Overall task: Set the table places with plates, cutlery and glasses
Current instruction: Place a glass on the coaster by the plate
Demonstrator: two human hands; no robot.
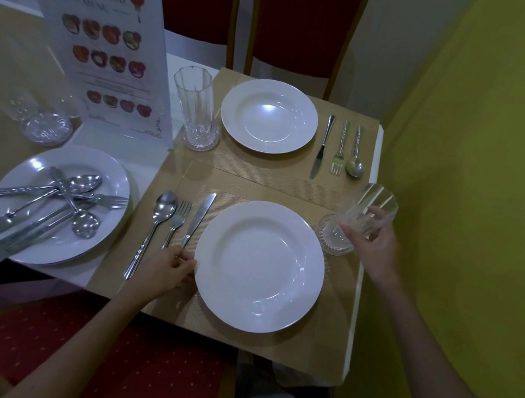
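Observation:
Two tan placemats hold white plates: a near plate (258, 266) and a far plate (269, 115). Left of the near plate lie a spoon (157, 221), a fork (177, 222) and a knife (199, 217). My left hand (169, 268) touches the near plate's left rim and the knife handle's end. My right hand (373, 243) grips a ribbed glass (361, 215), tilted, its base down at the mat's right edge. The far setting has a tall glass (196, 109), a knife (322, 146), a fork (341, 147) and a spoon (356, 152).
A stack of plates (33, 167) at left carries several loose cutlery pieces (56, 199). A standing menu card (106, 44) and more glasses (46, 124) are behind it. Red chairs (305, 18) stand around the table; a yellow wall (485, 166) runs close on the right.

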